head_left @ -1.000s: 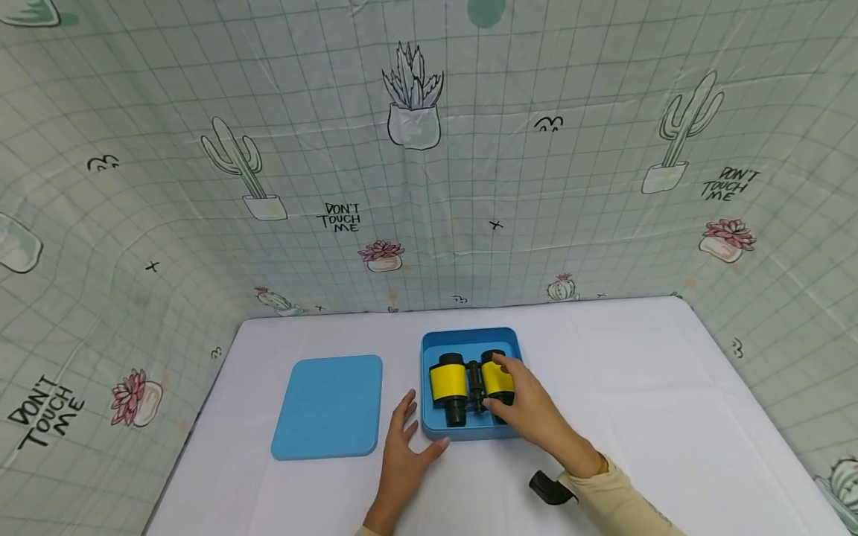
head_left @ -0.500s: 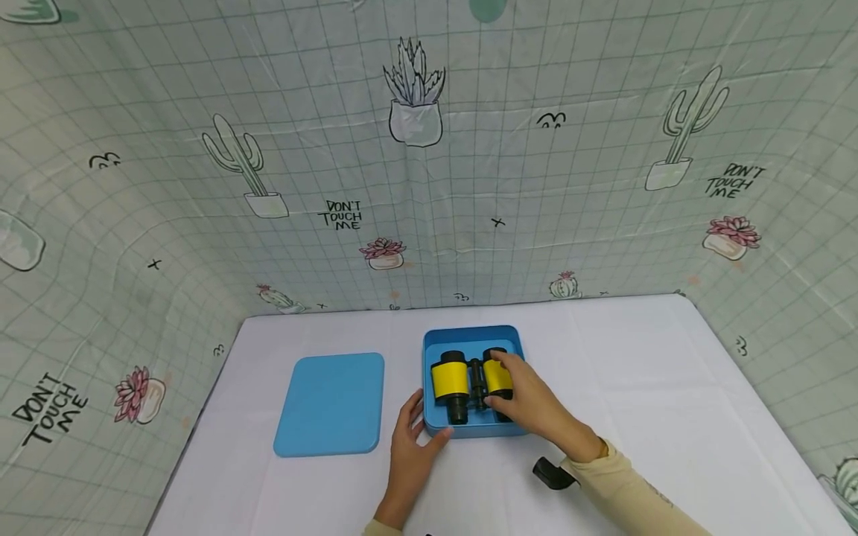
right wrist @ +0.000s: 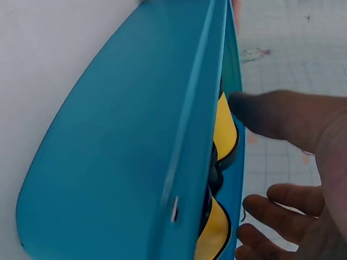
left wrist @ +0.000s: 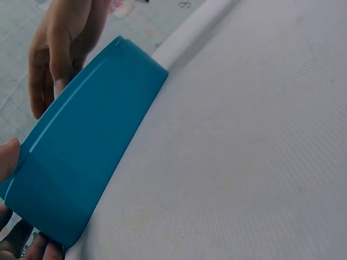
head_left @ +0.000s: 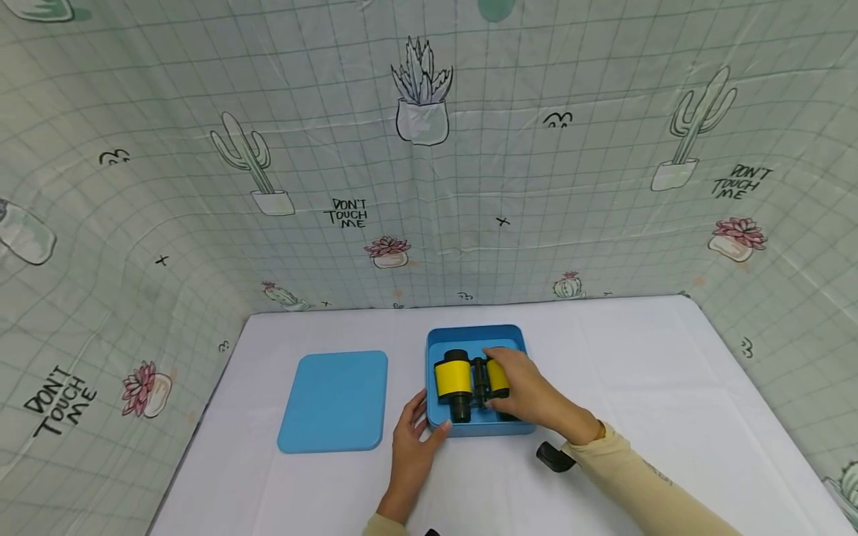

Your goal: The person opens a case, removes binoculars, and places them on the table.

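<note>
Yellow and black binoculars [head_left: 454, 378] lie in an open blue box [head_left: 477, 429]. My right hand [head_left: 532, 387] reaches over the right barrel and grips it, with the thumb by the central hinge and a fingertip at the far end. In the right wrist view, the thumb [right wrist: 265, 111] is close to a yellow barrel [right wrist: 225, 130] above the box wall. My left hand [head_left: 412, 458] holds the box's near left corner, thumb on the front edge and fingers along the left side. The left wrist view has the thumb [left wrist: 8, 157] at the box rim and fingertips under the corner.
A flat blue lid [head_left: 333, 402] lies left of the box on the white table [head_left: 630, 365]. Below the right wrist is a small black piece [head_left: 555, 457]. Grid-patterned cloth [head_left: 496, 171] with cactus drawings rises behind the table and at both sides.
My left hand has come in from beside the box and now holds its corner. The right fingertips have moved left over the barrel. The binoculars remain in the box.
</note>
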### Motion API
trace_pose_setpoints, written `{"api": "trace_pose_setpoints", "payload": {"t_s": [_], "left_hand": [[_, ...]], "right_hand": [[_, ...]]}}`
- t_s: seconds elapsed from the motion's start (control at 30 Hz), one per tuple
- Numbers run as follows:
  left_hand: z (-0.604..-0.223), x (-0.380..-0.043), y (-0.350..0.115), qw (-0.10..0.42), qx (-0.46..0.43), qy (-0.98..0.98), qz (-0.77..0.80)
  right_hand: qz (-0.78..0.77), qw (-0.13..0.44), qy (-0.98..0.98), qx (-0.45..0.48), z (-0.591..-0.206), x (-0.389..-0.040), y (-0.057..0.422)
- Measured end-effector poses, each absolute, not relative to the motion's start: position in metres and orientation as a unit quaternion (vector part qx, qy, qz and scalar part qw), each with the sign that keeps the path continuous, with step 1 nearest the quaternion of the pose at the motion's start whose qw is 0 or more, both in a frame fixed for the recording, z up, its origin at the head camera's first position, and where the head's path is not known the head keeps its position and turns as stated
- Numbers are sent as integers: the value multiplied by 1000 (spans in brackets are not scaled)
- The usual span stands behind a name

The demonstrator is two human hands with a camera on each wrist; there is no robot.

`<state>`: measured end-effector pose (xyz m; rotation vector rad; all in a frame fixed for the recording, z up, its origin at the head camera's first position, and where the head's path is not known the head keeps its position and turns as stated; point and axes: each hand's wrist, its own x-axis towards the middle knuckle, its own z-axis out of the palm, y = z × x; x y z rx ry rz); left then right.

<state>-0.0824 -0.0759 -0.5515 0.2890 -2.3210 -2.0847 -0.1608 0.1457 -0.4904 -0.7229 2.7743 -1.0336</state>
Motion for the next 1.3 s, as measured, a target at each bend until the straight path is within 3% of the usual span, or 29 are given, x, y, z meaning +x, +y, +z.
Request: {"api": "trace_pose_setpoints", "payload": {"t_s": [0.4,0.77,1.3], "left_hand": [[-550,-81,-76,-10,96,-735,-671],[-550,-81,-76,-11,97,-734,-672],[-551,-82,-78,-8,95,-731,-675]], "right_hand": [[-262,39,920,-288,-495,-167,140],[-140,-4,927,-347,-506,-173,136],[-93,-9,931,-353,-505,-179,129]]}}
